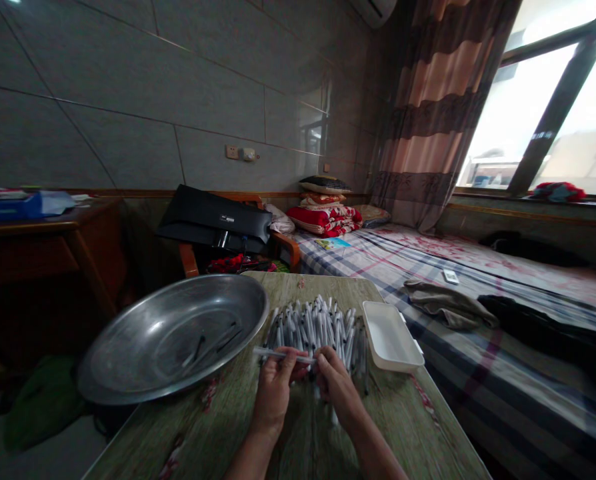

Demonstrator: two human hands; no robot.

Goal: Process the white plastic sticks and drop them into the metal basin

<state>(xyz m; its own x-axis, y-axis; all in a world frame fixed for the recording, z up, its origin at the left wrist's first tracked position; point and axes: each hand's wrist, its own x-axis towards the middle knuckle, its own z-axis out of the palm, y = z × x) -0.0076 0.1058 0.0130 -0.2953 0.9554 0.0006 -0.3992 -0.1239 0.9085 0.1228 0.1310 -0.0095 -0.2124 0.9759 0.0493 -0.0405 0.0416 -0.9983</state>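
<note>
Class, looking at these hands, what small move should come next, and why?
Perhaps the right hand should gently twist while the left hand steadies the tube: both hands pinch it, and only its left end juts free.

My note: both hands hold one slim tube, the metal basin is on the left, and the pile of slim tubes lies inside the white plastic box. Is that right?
Not quite: the head view shows the pile of slim tubes lying on the table, to the left of the white plastic box, not inside it. The rest stands.
</note>
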